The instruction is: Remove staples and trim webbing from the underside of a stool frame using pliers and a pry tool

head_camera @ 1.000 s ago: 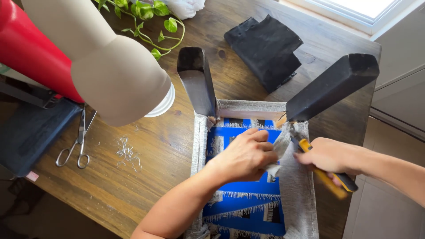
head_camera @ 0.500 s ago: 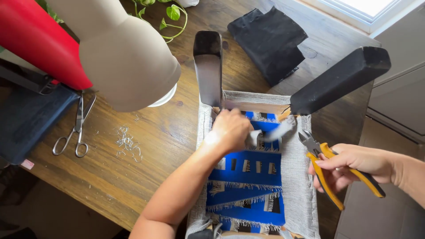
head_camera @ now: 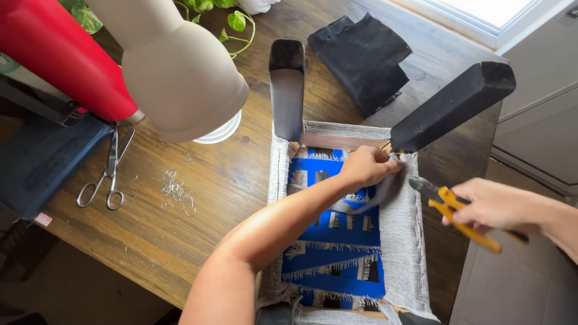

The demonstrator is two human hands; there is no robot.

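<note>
Forearm leads to the left hand [head_camera: 366,168], pinching grey fabric [head_camera: 402,235] at the upturned chair seat's [head_camera: 337,241] far corner. Right hand [head_camera: 497,204] clenches yellow-handled pliers [head_camera: 457,213] just beside. Beyond, black chair legs [head_camera: 448,108].

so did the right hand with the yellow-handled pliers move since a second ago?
Yes. The right hand with the yellow-handled pliers pulled back rightward, off the grey fabric edge, away from the black chair leg.

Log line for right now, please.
left hand: gripping grey fabric near black chair leg | right hand: holding yellow-handled pliers, off fabric | scissors: on table
</note>
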